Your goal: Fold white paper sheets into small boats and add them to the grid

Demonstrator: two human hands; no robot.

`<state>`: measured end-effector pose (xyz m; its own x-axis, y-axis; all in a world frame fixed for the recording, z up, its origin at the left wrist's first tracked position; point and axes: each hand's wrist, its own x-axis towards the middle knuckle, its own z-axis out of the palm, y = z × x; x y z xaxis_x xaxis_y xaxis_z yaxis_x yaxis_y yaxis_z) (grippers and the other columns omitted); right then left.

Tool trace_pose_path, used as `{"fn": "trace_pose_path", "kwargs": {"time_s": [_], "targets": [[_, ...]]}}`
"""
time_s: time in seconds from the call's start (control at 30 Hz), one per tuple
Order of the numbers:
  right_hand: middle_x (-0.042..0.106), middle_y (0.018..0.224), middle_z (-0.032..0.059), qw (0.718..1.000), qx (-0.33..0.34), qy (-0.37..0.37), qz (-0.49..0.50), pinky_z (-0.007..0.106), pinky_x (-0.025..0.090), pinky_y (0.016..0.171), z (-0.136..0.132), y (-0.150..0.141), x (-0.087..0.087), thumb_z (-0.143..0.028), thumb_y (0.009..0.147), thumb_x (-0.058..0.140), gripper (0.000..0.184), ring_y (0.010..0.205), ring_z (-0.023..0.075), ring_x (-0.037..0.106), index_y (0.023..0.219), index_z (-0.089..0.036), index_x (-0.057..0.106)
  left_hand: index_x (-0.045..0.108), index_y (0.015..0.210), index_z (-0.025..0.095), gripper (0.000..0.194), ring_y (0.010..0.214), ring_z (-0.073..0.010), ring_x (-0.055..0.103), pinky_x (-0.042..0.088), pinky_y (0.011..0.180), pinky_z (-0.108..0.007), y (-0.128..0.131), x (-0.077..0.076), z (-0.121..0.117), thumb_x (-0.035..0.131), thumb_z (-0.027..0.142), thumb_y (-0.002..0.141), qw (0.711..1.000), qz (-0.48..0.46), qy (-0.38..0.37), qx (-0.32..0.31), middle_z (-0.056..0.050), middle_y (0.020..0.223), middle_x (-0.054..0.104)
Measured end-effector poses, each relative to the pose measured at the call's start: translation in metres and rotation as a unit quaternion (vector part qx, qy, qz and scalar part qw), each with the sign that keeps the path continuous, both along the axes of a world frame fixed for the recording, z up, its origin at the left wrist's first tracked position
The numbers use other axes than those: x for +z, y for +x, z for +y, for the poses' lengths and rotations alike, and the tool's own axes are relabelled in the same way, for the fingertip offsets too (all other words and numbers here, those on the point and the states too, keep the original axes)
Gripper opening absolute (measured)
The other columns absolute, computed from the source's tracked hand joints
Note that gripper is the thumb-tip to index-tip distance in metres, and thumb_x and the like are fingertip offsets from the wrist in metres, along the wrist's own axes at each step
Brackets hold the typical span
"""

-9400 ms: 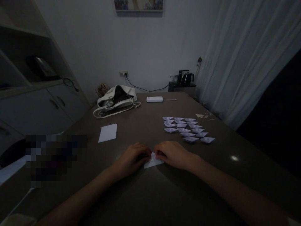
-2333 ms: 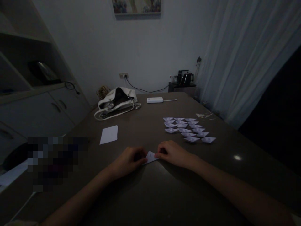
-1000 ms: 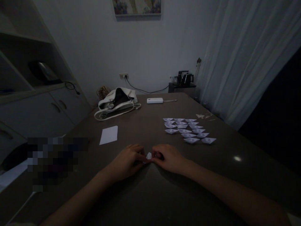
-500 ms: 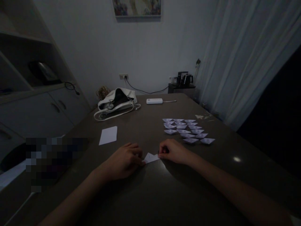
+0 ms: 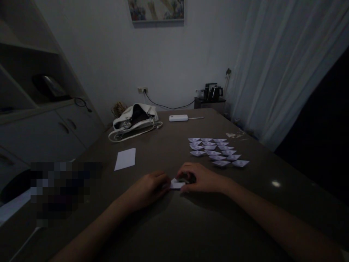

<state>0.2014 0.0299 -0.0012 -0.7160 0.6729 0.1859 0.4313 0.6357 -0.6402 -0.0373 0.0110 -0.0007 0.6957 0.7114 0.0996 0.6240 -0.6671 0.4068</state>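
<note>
Between my hands, low over the dark table, is a small white paper boat (image 5: 177, 185), partly hidden by fingers. My left hand (image 5: 150, 187) is closed on its left end. My right hand (image 5: 201, 177) curves over the right side, thumb at the lower edge and index finger bent above, gripping that end. Beyond my right hand stand several folded paper boats (image 5: 220, 163) in rows. A stack of white paper (image 5: 125, 159) lies flat past my left hand.
A white handbag (image 5: 136, 120) sits at the far left of the table (image 5: 163, 142). A white power bank (image 5: 178, 118) with a short cable lies at the back. Scraps of paper (image 5: 235, 135) are near the right edge. Kettles (image 5: 214, 92) stand on a cabinet behind.
My right hand has shifted slightly left and its fingers have opened into a wider curve over the paper boat. The boat's pointed peak is now less visible. The view tilted a little.
</note>
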Motion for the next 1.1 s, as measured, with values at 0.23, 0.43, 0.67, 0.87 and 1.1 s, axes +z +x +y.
{"fn": "trace_pose_path", "kwargs": {"time_s": [0.23, 0.43, 0.67, 0.87, 1.1], "targets": [[0.062, 0.086, 0.0031, 0.999, -0.019, 0.025, 0.030, 0.023, 0.040, 0.066, 0.000, -0.005, -0.002, -0.027, 0.080, 0.067, 0.022, 0.072, 0.0127, 0.053, 0.099, -0.016, 0.065, 0.060, 0.098, 0.018, 0.016, 0.076, -0.0148, 0.059, 0.043, 0.068, -0.025, 0.001, 0.005, -0.001, 0.046, 0.019, 0.090, 0.999, -0.044, -0.029, 0.009, -0.004, 0.088, 0.063], [0.062, 0.073, 0.0009, 0.992, -0.071, -0.013, 0.101, 0.022, 0.037, 0.057, 0.000, -0.009, -0.006, -0.027, 0.082, 0.064, 0.016, 0.062, 0.0108, 0.051, 0.091, -0.015, 0.069, 0.061, 0.099, 0.015, 0.020, 0.075, -0.0152, 0.061, 0.045, 0.067, -0.024, 0.003, 0.002, -0.003, 0.044, 0.022, 0.091, 0.992, -0.093, -0.070, 0.041, -0.005, 0.087, 0.066], [0.063, 0.076, 0.0000, 0.982, -0.078, -0.065, 0.157, 0.022, 0.039, 0.058, -0.002, -0.012, -0.011, -0.025, 0.080, 0.065, 0.028, 0.064, 0.0112, 0.053, 0.107, -0.018, 0.065, 0.060, 0.100, 0.014, 0.021, 0.074, -0.0153, 0.060, 0.043, 0.067, -0.024, 0.007, 0.003, -0.006, 0.043, 0.023, 0.092, 0.989, -0.125, -0.056, 0.049, -0.004, 0.084, 0.066], [0.058, 0.072, -0.0013, 0.982, -0.051, -0.074, 0.168, 0.022, 0.040, 0.057, -0.006, -0.016, -0.010, -0.026, 0.080, 0.066, 0.026, 0.062, 0.0105, 0.051, 0.104, -0.018, 0.065, 0.062, 0.098, 0.015, 0.025, 0.076, -0.0165, 0.059, 0.044, 0.067, -0.025, 0.010, -0.003, -0.005, 0.048, 0.035, 0.092, 0.986, -0.141, -0.077, 0.052, -0.005, 0.087, 0.067], [0.063, 0.077, 0.0012, 0.986, -0.054, -0.050, 0.151, 0.023, 0.041, 0.060, -0.008, -0.015, -0.006, -0.023, 0.080, 0.064, 0.021, 0.066, 0.0114, 0.054, 0.100, -0.017, 0.068, 0.062, 0.105, 0.014, 0.030, 0.081, -0.0173, 0.061, 0.045, 0.071, -0.026, 0.006, -0.003, -0.005, 0.042, 0.034, 0.095, 0.977, -0.166, -0.118, 0.061, -0.005, 0.092, 0.067]]}}
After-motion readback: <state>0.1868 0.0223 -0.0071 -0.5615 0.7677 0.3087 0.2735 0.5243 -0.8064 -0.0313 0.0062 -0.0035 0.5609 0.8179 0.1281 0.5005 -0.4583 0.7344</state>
